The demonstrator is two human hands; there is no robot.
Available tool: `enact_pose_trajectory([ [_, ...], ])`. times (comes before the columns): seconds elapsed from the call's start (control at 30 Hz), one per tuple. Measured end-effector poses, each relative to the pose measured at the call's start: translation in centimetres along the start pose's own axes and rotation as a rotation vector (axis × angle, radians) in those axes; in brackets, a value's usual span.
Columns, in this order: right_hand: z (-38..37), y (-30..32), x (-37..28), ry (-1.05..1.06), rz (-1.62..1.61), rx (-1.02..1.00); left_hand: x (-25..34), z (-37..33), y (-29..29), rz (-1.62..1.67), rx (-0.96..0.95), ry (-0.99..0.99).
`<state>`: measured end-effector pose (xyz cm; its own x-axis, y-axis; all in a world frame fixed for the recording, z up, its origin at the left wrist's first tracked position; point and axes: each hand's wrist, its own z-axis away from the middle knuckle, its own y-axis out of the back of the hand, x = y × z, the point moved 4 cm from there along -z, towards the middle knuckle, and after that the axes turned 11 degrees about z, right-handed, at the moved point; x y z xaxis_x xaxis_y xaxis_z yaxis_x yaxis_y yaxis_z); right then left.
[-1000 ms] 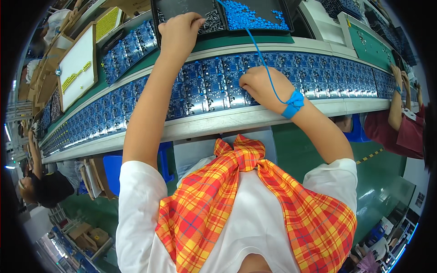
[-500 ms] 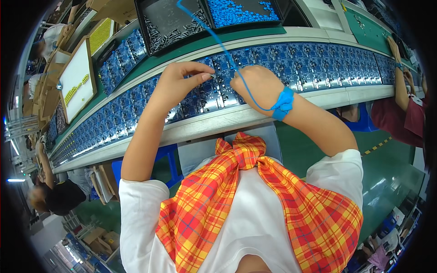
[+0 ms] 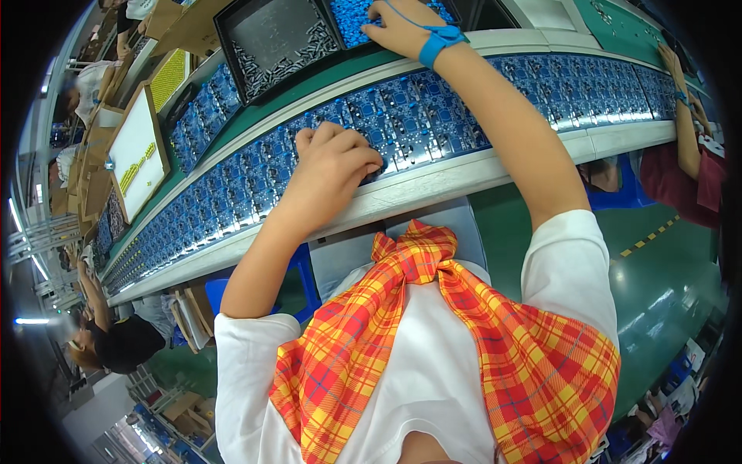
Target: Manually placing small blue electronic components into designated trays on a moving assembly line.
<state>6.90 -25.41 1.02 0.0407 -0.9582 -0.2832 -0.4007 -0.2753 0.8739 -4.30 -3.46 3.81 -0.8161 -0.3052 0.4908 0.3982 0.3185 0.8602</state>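
Left hand (image 3: pixel 331 178): fingers curled at the row of circuit boards (image 3: pixel 417 120), grasp indeterminable | Right hand (image 3: pixel 402 29): thumb and forefinger parted at blue components (image 3: pixel 347 22), hold indeterminable | Progress: circuit boards already bear parts; these and dark cylindrical components (image 3: pixel 267 77) lie loose in black trays (image 3: pixel 270 35), apparently unmounted.

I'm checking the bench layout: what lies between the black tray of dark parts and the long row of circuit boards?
In the head view, a strip of green mat, then a pale rail, separates the black tray from the circuit boards.
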Motion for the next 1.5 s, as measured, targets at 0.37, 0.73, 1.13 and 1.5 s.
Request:
enact_pose_trajectory([
  [0.37,0.5,0.3,0.7,-0.056,-0.300,0.014,0.5,0.3,-0.6,-0.158,-0.074,-0.064],
  [0.73,0.7,1.5,1.3,-0.128,-0.500,0.079,0.4,0.8,-1.1,-0.276,-0.058,-0.122],
  [1.13,1.1,2.2,1.2,-0.160,-0.464,0.092,0.1,0.8,-1.2,-0.204,-0.047,-0.102],
  [1.5,1.0,1.9,1.8,-0.176,-0.617,0.116,1.4,1.0,-2.5,-0.380,-0.129,-0.201],
])
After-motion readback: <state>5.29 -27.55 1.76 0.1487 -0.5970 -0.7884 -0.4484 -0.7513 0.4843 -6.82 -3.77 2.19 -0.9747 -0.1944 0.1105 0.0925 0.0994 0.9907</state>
